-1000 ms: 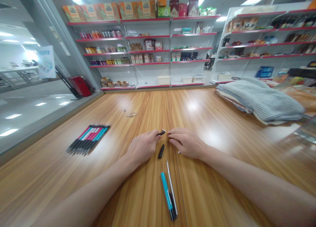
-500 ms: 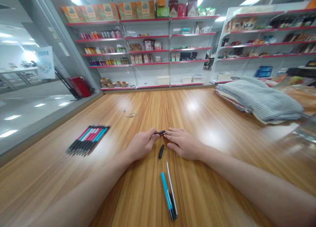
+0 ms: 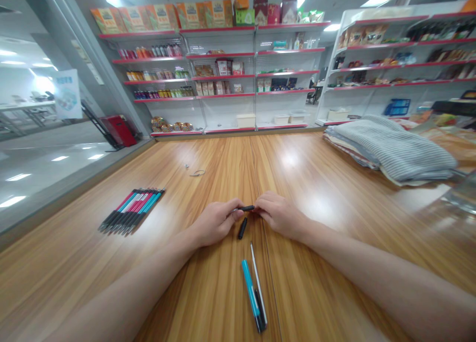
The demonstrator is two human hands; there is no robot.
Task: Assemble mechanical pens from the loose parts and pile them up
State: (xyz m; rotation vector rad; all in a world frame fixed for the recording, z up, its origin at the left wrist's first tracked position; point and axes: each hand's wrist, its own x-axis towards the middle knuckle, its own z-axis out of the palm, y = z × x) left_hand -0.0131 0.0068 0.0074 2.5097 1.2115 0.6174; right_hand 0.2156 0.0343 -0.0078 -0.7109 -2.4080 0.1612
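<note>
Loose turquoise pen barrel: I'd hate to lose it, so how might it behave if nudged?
The loose turquoise pen barrel is probably stiff, being straight. Its slim shape suggests it's light. Its rounded body may start rolling, though the black clip along its side could stop it.

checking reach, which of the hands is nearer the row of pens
Left. The left hand is to the right of the row of pens, apart from it; the right hand is farther right, beyond the left hand.
</note>
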